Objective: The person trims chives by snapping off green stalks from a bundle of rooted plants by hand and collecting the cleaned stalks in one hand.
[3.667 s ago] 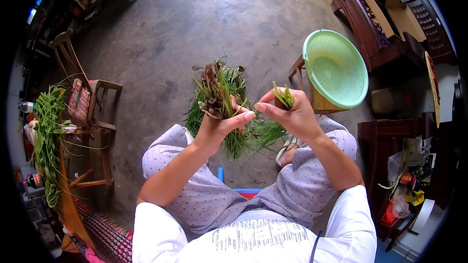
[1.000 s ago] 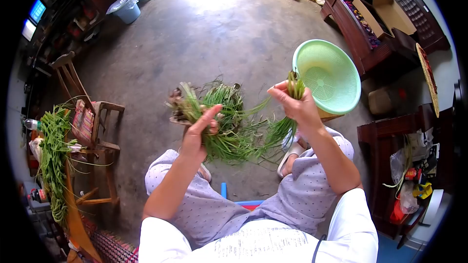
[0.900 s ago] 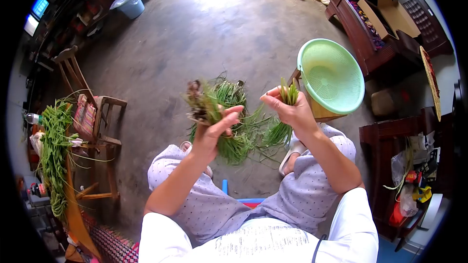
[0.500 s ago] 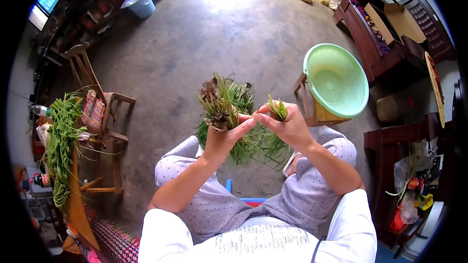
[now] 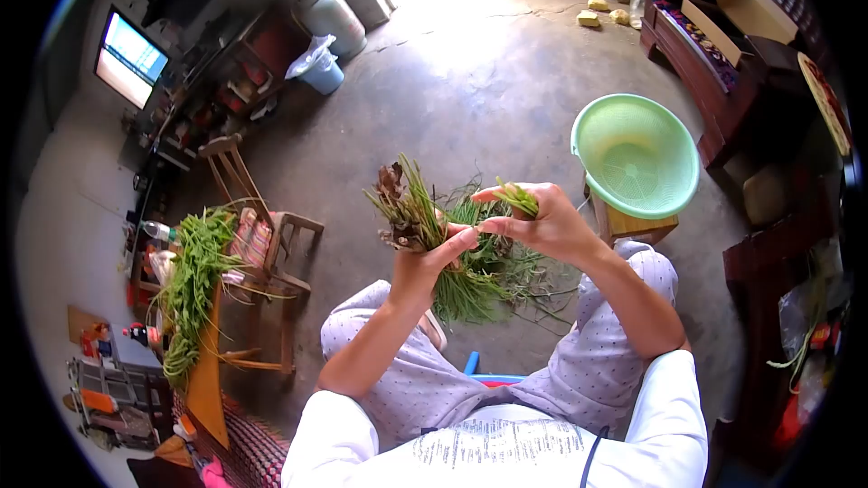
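Concrete floor [image 5: 434,99] of a room, lit from a doorway at the top. Loose green pile [image 5: 475,294] is seen on the floor, beyond the knees and below the hands. Larger bunch [image 5: 409,212] is gripped in the left hand [image 5: 418,269]: it is wrapped by the curled fingers, stalks and brown withered bits stuck out above the thumb side. Smaller bunch [image 5: 518,200] is gripped in the right hand [image 5: 556,224], light green stalk ends poked up between thumb and forefinger, rest hidden by the palm. Thumb tips are brought together between the two bunches; whether anything is pinched there cannot be told. Green basket [image 5: 636,155] is propped on a wooden stool [image 5: 640,224], to the right, apart from the hands. Leafy greens [image 5: 197,280] are draped over a wooden board [image 5: 210,389] at left, near a chair [image 5: 287,239].
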A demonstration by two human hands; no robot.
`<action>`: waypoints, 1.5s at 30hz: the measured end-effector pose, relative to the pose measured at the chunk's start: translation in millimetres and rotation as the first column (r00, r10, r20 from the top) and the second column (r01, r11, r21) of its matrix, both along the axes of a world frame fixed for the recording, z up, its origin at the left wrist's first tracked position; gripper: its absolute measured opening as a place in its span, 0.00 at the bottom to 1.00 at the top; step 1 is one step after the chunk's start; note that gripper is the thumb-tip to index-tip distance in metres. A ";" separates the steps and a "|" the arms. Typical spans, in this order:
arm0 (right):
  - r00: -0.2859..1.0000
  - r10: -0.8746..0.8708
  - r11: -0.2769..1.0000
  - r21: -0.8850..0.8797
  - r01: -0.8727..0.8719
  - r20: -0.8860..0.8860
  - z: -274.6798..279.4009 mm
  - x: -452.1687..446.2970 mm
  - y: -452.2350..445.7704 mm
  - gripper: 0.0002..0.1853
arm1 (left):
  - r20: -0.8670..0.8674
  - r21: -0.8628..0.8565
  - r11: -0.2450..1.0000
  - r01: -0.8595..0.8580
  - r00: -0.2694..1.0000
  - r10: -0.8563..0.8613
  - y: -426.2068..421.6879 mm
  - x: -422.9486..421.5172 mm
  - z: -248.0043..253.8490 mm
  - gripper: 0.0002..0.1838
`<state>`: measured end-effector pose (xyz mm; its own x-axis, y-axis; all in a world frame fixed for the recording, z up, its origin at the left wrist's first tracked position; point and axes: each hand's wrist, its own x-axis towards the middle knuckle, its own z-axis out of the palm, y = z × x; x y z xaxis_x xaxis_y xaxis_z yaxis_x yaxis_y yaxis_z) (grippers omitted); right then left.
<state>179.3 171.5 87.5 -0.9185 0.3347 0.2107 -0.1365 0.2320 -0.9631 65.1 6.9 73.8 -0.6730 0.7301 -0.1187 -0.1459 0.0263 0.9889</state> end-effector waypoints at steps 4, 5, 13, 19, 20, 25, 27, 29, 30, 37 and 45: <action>0.995 0.052 0.976 -0.204 -0.069 -0.089 -14.6 1.4 -1.4 0.09 | 0.050 -0.009 0.998 0.057 0.997 -0.056 4.7 12.0 7.1 0.12; 0.996 0.043 0.976 -0.211 -0.058 -0.079 -15.7 2.5 -2.6 0.09 | 0.058 0.014 0.998 0.057 0.997 -0.057 4.3 14.0 6.5 0.11; 0.997 0.042 0.974 -0.221 -0.056 -0.069 -23.9 -0.7 -1.9 0.07 | 0.033 0.024 0.988 0.155 0.987 -0.155 10.4 1.0 -11.2 0.10; 0.998 0.044 0.974 -0.220 -0.051 -0.037 -26.2 -9.5 3.7 0.06 | 0.278 0.067 0.982 0.179 0.941 -0.191 13.8 -9.6 -26.5 0.11; 0.999 0.041 0.974 -0.220 -0.045 -0.021 -30.7 -11.2 5.0 0.06 | 0.314 0.068 0.981 0.184 0.929 -0.196 14.6 -11.9 -28.6 0.11; 0.999 0.013 0.980 -0.197 -0.006 0.031 -37.3 -20.4 10.8 0.07 | 0.375 0.073 0.979 0.191 0.904 -0.204 17.4 -21.2 -32.6 0.10; 0.998 -0.019 0.986 -0.164 0.029 0.061 -32.9 -21.1 10.7 0.07 | 0.358 0.088 0.980 0.177 0.913 -0.197 19.5 -23.4 -34.8 0.10; 0.995 -0.049 0.988 -0.141 0.061 0.091 -33.4 -22.2 8.1 0.07 | 0.345 0.094 0.983 0.161 0.920 -0.183 20.1 -22.8 -35.4 0.10; 0.993 -0.115 0.986 -0.117 0.118 0.034 -34.7 -23.8 6.3 0.06 | 0.332 0.098 0.986 0.132 0.930 -0.157 20.8 -22.0 -34.2 0.10; 0.978 -0.128 0.976 -0.155 0.154 0.166 -26.3 -24.1 -2.2 0.08 | 0.195 0.113 0.991 0.073 0.976 -0.094 22.3 -19.2 -39.1 0.11; 0.992 -0.125 0.955 -0.274 0.112 -0.030 -43.4 -29.7 -1.4 0.06 | 0.452 0.053 0.988 0.147 0.878 -0.155 18.3 -27.5 -31.8 0.11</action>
<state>149.6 170.1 44.1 -0.8602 0.4908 0.1383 -0.1697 -0.0197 -0.9853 37.6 25.2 42.0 -0.4294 0.8232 -0.3714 -0.5742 0.0686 0.8158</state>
